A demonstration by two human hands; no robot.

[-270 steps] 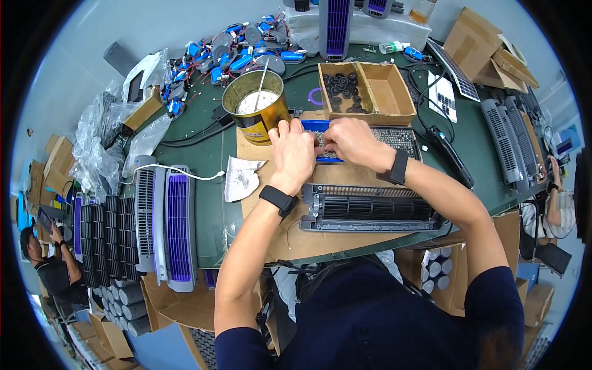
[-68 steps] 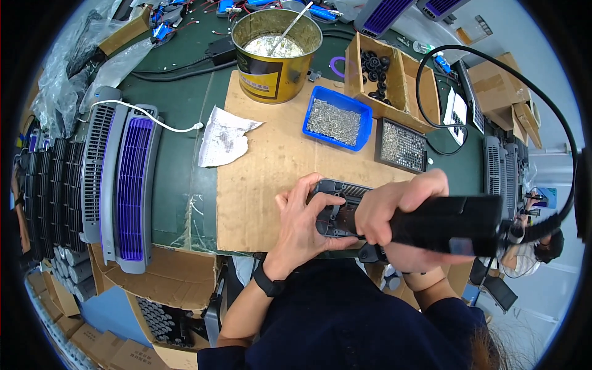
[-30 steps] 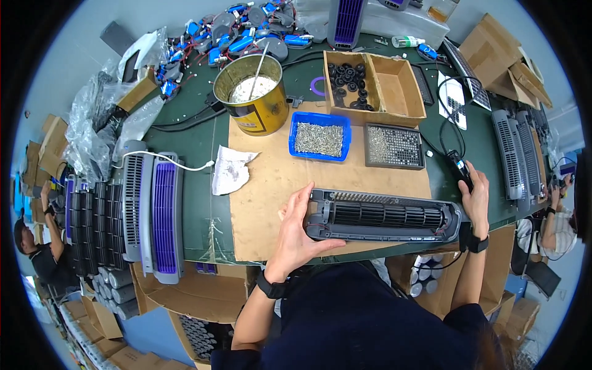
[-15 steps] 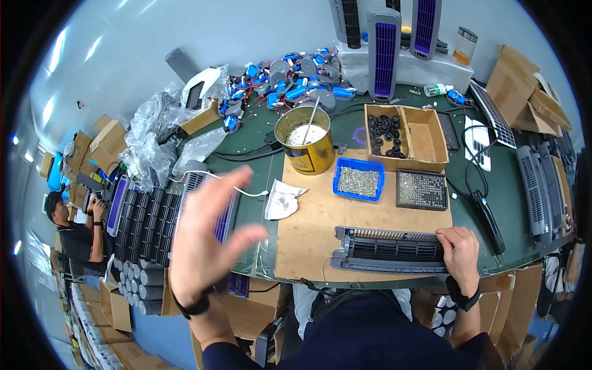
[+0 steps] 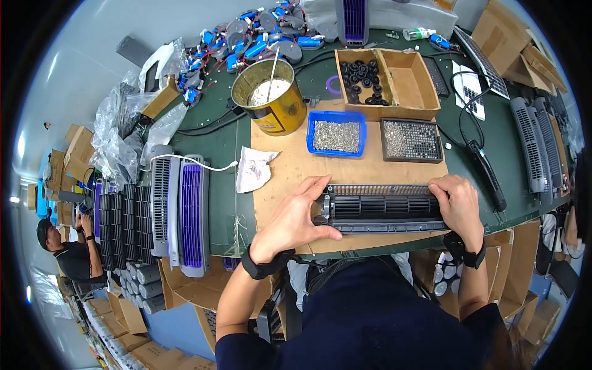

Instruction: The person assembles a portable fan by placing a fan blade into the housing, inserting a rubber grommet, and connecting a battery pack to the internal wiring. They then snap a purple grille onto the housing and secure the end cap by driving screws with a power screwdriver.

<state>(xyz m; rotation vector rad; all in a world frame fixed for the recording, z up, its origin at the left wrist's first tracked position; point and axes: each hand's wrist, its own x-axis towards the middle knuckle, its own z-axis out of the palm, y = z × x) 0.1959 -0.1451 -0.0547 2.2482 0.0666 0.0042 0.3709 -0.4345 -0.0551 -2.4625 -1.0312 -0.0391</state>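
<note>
A long grey fan housing (image 5: 385, 227) lies crosswise on the cardboard sheet (image 5: 277, 176) in front of me, with a ribbed black cylindrical fan wheel (image 5: 382, 205) inside it. My left hand (image 5: 295, 216) is at the housing's left end, thumb along the near side and fingers at the far side. Around the right end, my right hand (image 5: 459, 206) is closed, its fingertips on the top. Beyond the housing sit a blue tray (image 5: 310, 137) of small metal screws and a dark tray (image 5: 412, 155) of small metal parts in a grid.
Behind the trays are a yellow can (image 5: 277, 118) of white paste and a cardboard box (image 5: 410, 74) holding black round parts. A crumpled white paper (image 5: 254, 169) is left of centre. Fan towers (image 5: 194, 216) stand at the left; a black handheld tool (image 5: 487, 176) lies right.
My left hand has come down from the air and right, onto the housing's left end. My right hand stays on the right end. The view has shifted.
</note>
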